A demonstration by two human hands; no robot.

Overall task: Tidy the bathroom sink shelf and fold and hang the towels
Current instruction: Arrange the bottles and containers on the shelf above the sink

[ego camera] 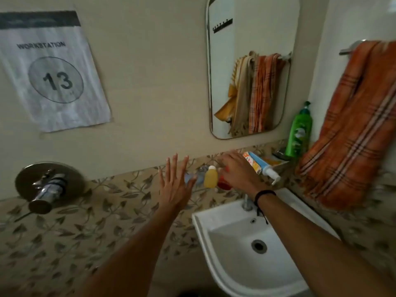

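A glass shelf above the sink carries a small yellow bottle (210,176), a red item (222,183), a blue-and-white tube (262,166) and an orange-and-white tube (252,162). My right hand (237,172) is closed over the red item, which it mostly hides. My left hand (174,185) hovers open, fingers spread, just left of the yellow bottle, in front of a blurred blue thing (190,179). A tall green bottle (299,131) stands at the shelf's right end. An orange checked towel (351,125) hangs loosely from a wall bar (348,49).
A white basin (214,254) with a tap (247,203) sits below the shelf. A mirror (250,67) reflects the orange towel and a beige one. A chrome shower valve (46,185) juts from the wall at left, under a paper sign (51,73).
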